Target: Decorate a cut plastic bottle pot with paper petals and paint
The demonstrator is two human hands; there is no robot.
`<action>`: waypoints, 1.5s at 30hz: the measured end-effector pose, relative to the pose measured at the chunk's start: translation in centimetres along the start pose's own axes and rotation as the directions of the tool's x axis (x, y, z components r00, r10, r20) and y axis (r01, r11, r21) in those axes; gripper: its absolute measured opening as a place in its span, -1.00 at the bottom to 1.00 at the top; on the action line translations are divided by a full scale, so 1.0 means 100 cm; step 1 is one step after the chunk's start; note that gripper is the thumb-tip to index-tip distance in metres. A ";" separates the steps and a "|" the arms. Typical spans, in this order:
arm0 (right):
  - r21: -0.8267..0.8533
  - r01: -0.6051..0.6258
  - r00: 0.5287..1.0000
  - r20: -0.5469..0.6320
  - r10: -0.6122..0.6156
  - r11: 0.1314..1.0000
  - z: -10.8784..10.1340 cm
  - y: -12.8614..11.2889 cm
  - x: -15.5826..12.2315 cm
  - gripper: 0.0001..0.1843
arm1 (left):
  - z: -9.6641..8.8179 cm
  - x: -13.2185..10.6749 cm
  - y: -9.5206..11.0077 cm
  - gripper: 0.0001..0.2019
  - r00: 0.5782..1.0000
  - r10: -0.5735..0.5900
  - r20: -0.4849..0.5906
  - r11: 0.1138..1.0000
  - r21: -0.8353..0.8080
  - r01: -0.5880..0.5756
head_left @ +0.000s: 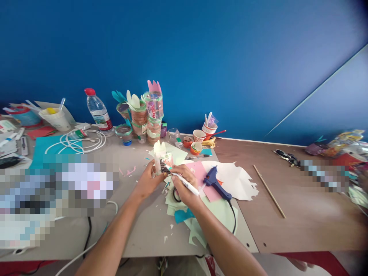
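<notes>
In the head view, your left hand point(147, 181) has its fingers bent around the lower part of a small white petal-topped piece point(158, 150), which stands upright just over the surface point(143, 230), near its middle; whether it touches the surface, I cannot tell. The fingers of your right hand point(186, 181) are closed in a pinch on a white marker point(188, 185), and the tip of this marker is at the picture on the front of the piece. Behind your hands, toward the blue wall point(184, 57), stand the containers: a red-capped bottle point(98, 112) is partly filled with clear liquid, and a white cup point(59, 121) to its left holds something yellow point(51, 110) and a pale stick point(62, 103). To the right of the bottle, a decorated clear container point(154, 102) carries pink petals point(154, 86) at its top. Farther right, stacked paper cups point(210, 129) hold white sticks point(209, 116) and purple wrapping point(213, 120). A small orange cup point(196, 148) is near them; its contents are too small to tell.
</notes>
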State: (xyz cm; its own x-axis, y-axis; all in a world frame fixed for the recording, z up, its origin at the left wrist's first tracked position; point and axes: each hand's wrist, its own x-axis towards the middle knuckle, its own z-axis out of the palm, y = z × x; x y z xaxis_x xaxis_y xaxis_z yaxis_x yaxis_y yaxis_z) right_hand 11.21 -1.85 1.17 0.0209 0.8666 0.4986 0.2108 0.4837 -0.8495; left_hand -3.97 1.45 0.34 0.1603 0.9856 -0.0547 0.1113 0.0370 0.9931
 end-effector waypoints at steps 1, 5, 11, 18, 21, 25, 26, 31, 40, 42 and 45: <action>-0.004 0.002 1.000 0.000 -0.002 1.000 0.000 0.000 0.000 -0.81 | 0.000 0.000 0.000 -0.40 1.000 0.002 0.002 1.000 -0.003 -0.002; -0.021 0.019 1.000 -0.002 -0.019 1.000 0.000 0.002 0.000 -0.80 | 0.000 0.000 0.000 -0.40 1.000 -0.003 -0.028 1.000 0.016 0.003; -0.038 -0.050 0.999 -0.017 0.050 0.998 -0.003 -0.001 0.001 -0.82 | 0.000 -0.001 0.004 -0.42 0.999 -0.011 -0.033 0.999 0.029 0.012; -0.010 -0.110 0.992 -0.067 0.109 0.994 -0.005 -0.002 0.003 -0.83 | 0.001 -0.002 0.006 -0.44 0.998 -0.019 -0.059 0.998 0.055 0.022; -0.006 -0.161 0.983 -0.094 0.159 0.987 -0.005 -0.001 0.005 -0.82 | 0.001 -0.001 0.005 -0.46 0.999 0.000 -0.054 0.999 0.054 0.003; -0.002 -0.182 0.978 -0.104 0.181 0.983 -0.006 0.000 0.005 -0.82 | 0.001 -0.001 0.004 -0.46 0.999 -0.013 -0.049 0.998 0.054 0.016; 0.004 -0.186 0.977 -0.102 0.186 0.982 -0.006 0.000 0.004 -0.82 | 0.000 -0.001 0.005 -0.45 0.999 -0.020 -0.046 0.998 0.050 0.022; 0.073 -0.198 0.970 -0.130 0.207 0.977 -0.007 -0.005 0.002 -0.82 | -0.001 -0.001 0.004 -0.43 0.998 -0.023 -0.059 0.998 0.059 0.026; 0.006 -0.095 0.995 -0.020 0.095 0.995 -0.001 -0.007 -0.001 -0.82 | -0.001 0.000 0.001 -0.43 0.998 0.028 -0.048 1.000 0.012 -0.028; -0.004 -0.072 0.997 -0.023 0.072 0.997 -0.001 -0.006 -0.001 -0.82 | 0.000 -0.001 0.001 -0.43 0.999 0.021 -0.039 1.000 -0.004 -0.021; -0.008 -0.043 0.999 -0.024 0.042 0.999 0.001 -0.003 0.000 -0.81 | 0.001 -0.001 0.002 -0.42 1.000 0.005 -0.029 1.000 -0.005 -0.005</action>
State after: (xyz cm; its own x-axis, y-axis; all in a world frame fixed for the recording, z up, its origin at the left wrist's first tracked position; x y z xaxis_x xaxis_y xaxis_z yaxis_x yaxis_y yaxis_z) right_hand 11.05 -1.99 1.43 0.0529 0.8832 0.4661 0.2175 0.4453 -0.8685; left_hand -3.88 1.38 0.58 0.1321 0.9901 -0.0465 0.1057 0.0326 0.9939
